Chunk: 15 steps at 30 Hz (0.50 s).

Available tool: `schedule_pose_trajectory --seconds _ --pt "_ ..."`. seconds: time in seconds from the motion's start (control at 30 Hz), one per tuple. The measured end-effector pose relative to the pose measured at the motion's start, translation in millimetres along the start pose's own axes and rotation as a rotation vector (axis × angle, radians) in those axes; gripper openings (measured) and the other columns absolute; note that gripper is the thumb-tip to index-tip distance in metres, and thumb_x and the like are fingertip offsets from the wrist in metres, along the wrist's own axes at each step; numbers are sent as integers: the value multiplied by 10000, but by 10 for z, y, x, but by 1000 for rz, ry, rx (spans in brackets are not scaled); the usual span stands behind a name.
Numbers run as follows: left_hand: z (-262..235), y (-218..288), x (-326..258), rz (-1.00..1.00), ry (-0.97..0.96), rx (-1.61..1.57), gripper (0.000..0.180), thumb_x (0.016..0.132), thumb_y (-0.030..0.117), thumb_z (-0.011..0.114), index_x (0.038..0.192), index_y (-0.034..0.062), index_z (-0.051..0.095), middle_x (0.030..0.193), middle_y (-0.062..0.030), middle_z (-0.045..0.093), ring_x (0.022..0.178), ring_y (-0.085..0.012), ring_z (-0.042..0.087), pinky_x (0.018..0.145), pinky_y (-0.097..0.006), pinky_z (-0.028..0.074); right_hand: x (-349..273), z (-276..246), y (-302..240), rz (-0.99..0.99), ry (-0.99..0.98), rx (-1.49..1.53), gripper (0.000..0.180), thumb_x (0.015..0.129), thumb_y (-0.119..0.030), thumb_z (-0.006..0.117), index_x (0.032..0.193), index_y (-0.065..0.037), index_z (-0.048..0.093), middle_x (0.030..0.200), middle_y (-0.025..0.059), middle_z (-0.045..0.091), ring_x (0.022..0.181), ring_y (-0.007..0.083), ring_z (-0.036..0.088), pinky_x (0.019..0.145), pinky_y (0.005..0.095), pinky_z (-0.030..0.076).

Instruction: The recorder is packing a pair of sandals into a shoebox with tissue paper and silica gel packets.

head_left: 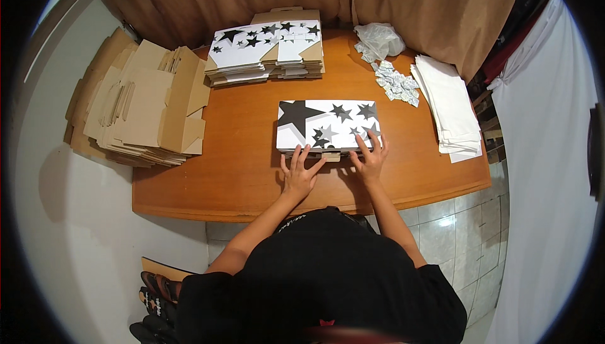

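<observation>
In front of me on the table lies a white cardboard box (328, 120) printed with black and grey stars, its lid down. At the middle of its near side a small brown cardboard tab (330, 156) sticks out. My left hand (299, 175) is at the box's near left edge, fingers spread and fingertips touching it, the thumb reaching toward the tab. Over the near right edge lies my right hand (370, 160), its fingers apart on the rim and its thumb near the tab's other side. Neither hand is wrapped round anything.
Flat star-printed boxes (252, 51) are stacked at the back of the wooden table (239, 174). Brown cardboard blanks (142, 101) pile up at the left. Small white packets (397, 84), a clear plastic bag (381, 40) and folded white cloths (447, 104) lie at the right.
</observation>
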<state>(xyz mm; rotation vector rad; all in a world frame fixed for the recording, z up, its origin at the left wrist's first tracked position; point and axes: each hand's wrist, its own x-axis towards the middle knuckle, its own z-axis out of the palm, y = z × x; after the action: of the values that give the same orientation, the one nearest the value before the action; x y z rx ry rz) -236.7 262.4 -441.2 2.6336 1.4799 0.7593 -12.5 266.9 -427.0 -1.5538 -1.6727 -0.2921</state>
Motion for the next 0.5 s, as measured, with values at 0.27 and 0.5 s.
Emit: schedule_pose_trajectory --seconds 0.27,0.5 --pt "15 -104 123 95 130 -6 490 657 198 718 1098 377 604 1379 -34 334 1315 -259 209 985 -566 84 -16 22 -10 -3 -84 -71 358 723 -286 684 1076 -263 635 1229 16 491 1215 360 302 991 607 153" --pt "-2 -61 293 111 246 -32 230 726 172 656 909 307 687 1282 17 503 1236 -214 402 991 -562 44 -96 134 -53 -2 -41 -46 304 725 -235 688 1025 -257 642 1169 -6 518 1217 332 338 992 630 114"
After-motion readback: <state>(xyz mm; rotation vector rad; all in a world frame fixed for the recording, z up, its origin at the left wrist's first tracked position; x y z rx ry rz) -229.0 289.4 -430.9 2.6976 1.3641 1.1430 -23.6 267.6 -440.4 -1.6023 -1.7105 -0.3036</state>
